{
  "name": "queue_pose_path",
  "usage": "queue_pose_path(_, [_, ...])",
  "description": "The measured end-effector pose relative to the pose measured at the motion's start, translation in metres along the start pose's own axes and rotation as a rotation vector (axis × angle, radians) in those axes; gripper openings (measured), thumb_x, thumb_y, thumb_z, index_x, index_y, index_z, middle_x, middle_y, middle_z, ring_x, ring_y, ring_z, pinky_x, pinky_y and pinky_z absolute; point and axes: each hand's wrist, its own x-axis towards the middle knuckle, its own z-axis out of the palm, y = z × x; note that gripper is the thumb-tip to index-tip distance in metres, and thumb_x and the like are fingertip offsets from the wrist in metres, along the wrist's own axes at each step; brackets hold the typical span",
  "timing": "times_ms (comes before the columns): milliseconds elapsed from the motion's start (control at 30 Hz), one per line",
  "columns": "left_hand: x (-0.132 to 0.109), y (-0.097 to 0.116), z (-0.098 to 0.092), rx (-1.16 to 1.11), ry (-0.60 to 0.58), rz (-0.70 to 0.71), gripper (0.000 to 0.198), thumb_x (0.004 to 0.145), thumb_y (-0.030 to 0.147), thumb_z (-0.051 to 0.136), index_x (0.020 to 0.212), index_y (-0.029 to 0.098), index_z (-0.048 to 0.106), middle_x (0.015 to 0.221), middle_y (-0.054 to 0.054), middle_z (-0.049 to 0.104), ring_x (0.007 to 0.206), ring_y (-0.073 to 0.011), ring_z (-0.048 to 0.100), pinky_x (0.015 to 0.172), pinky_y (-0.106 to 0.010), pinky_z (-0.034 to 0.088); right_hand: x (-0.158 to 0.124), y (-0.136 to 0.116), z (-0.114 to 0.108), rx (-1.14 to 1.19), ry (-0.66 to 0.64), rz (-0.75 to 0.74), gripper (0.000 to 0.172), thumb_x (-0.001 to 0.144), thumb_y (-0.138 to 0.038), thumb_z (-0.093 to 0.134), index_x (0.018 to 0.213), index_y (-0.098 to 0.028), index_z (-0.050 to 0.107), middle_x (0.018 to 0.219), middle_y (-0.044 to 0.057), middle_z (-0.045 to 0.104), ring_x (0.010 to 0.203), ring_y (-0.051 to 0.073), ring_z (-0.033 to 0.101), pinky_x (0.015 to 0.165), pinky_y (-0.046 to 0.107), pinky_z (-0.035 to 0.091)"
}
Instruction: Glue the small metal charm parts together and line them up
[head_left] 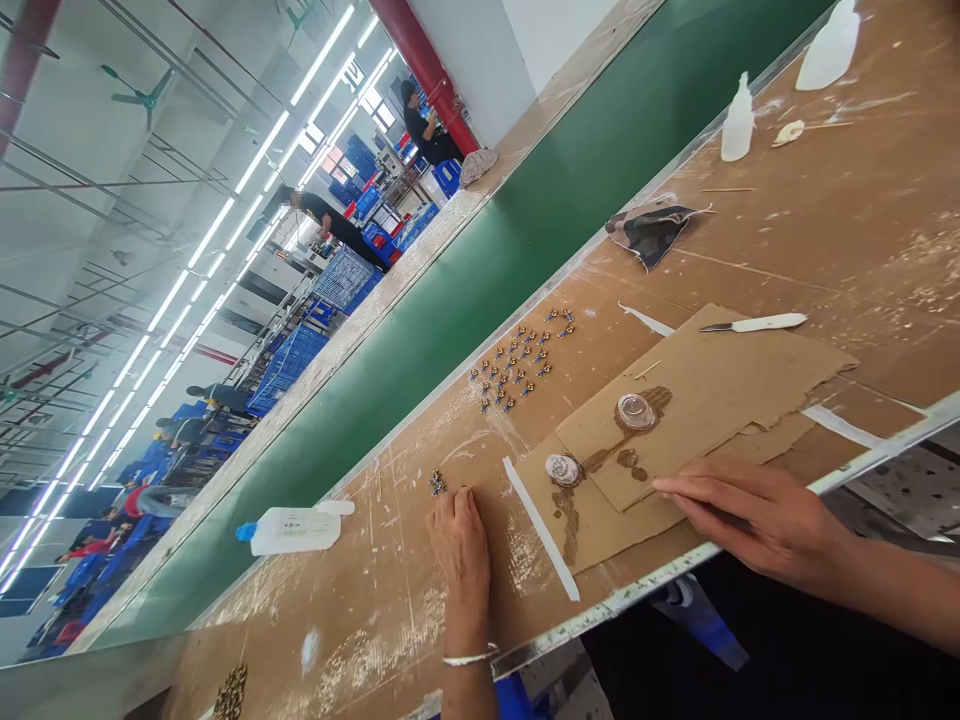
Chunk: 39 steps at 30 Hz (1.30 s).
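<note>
My left hand [459, 545] rests on the table with its fingers bent down and close together. Just beyond its fingertips lies a small cluster of blue-and-gold pieces [437, 484]; what is under the fingers is hidden. Over the front of the cardboard sheet [720, 390], my right hand [757, 510] is closed in a pinch. Anything between its fingertips is too small to make out. Two small round clear-looking dishes stand on cardboard: one [636, 411] farther right, the other [563, 469] nearer my left hand. Dark wet stains surround both.
Several small blue-and-gold pieces [517, 362] lie spread beyond the cardboard. A white-handled knife [769, 323] lies on the sheet. A blue-capped bottle [296, 530] lies at left; a white squeeze bottle [738, 122] stands far right, near a dark cloth scrap [652, 232]. A green divider [480, 280] runs behind.
</note>
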Motion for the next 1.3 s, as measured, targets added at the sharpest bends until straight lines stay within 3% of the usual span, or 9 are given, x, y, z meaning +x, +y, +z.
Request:
queue_pose_path(200, [-0.042, 0.017, -0.015, 0.036, 0.06, 0.109, 0.027, 0.093, 0.027, 0.043, 0.09, 0.02, 0.069, 0.085, -0.007, 0.068, 0.078, -0.0198, 0.059, 0.077, -0.034, 0.04, -0.001, 0.001, 0.0, 0.015, -0.011, 0.021, 0.033, 0.086, -0.007, 0.055, 0.115, -0.023, 0.056, 0.09, 0.001, 0.067, 0.08, 0.011, 0.064, 0.074, 0.023, 0.052])
queue_pose_path(333, [-0.066, 0.021, -0.014, 0.033, 0.075, 0.147, 0.025, 0.093, 0.022, 0.044, 0.093, 0.021, 0.07, 0.085, -0.006, 0.069, 0.08, -0.019, 0.06, 0.08, -0.033, 0.04, -0.001, 0.001, 0.0, 0.03, -0.041, 0.021, 0.039, 0.086, -0.008, 0.055, 0.12, -0.027, 0.055, 0.091, 0.0, 0.068, 0.077, 0.012, 0.065, 0.071, 0.024, 0.052])
queue_pose_path(600, [-0.091, 0.016, -0.011, -0.036, 0.147, 0.004, 0.025, 0.092, 0.023, 0.047, 0.103, 0.02, 0.069, 0.094, -0.007, 0.069, 0.088, -0.0178, 0.062, 0.079, -0.032, 0.046, 0.004, -0.002, -0.003, -0.018, -0.06, -0.004, 0.037, 0.087, -0.008, 0.053, 0.118, -0.027, 0.054, 0.088, 0.001, 0.068, 0.074, 0.013, 0.065, 0.067, 0.024, 0.052])
queue_pose_path(800, [-0.095, 0.023, -0.013, -0.152, 0.135, -0.065, 0.025, 0.09, 0.027, 0.052, 0.107, 0.02, 0.069, 0.091, -0.007, 0.065, 0.084, -0.0171, 0.059, 0.074, -0.031, 0.046, 0.005, -0.004, -0.002, -0.062, -0.033, -0.054, 0.03, 0.085, -0.005, 0.056, 0.11, -0.02, 0.058, 0.086, 0.001, 0.068, 0.075, 0.01, 0.065, 0.071, 0.021, 0.053])
queue_pose_path(1133, [-0.092, 0.029, -0.011, -0.107, 0.179, 0.065, 0.023, 0.087, 0.018, 0.057, 0.107, 0.015, 0.067, 0.09, -0.009, 0.061, 0.082, -0.0169, 0.054, 0.072, -0.032, 0.043, 0.007, -0.004, -0.002, -0.113, -0.071, -0.076, 0.024, 0.085, -0.004, 0.057, 0.106, -0.016, 0.058, 0.085, 0.002, 0.068, 0.074, 0.01, 0.065, 0.07, 0.021, 0.052])
queue_pose_path(1300, [-0.092, 0.032, -0.01, -0.141, 0.173, 0.062, 0.024, 0.087, 0.018, 0.056, 0.109, 0.017, 0.067, 0.091, -0.008, 0.061, 0.081, -0.0162, 0.054, 0.072, -0.032, 0.043, 0.009, -0.005, -0.002, -0.144, -0.081, -0.09, 0.022, 0.086, -0.005, 0.055, 0.105, -0.016, 0.058, 0.084, 0.002, 0.068, 0.073, 0.009, 0.064, 0.069, 0.021, 0.052])
